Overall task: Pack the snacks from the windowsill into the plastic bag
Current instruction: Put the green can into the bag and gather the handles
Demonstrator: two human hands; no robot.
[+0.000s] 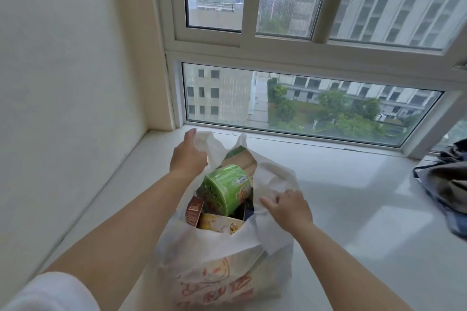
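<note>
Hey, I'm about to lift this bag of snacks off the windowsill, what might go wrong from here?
1. The green cup noodle tub lies tilted on top, at the mouth of the white plastic bag; it may roll out if the bag tips.
2. Your left hand holds one handle, while your right hand only pinches loose plastic, so the lift might be lopsided.
3. The brown carton pokes past the opening and could strain or tear the thin plastic.

1. A cream plastered wall (63,83) stands at left.
2. White-framed windows (303,50) show grey tower blocks and green trees in flat daylight.
3. Crumpled dark cloth (447,184) lies at the right edge.
</note>
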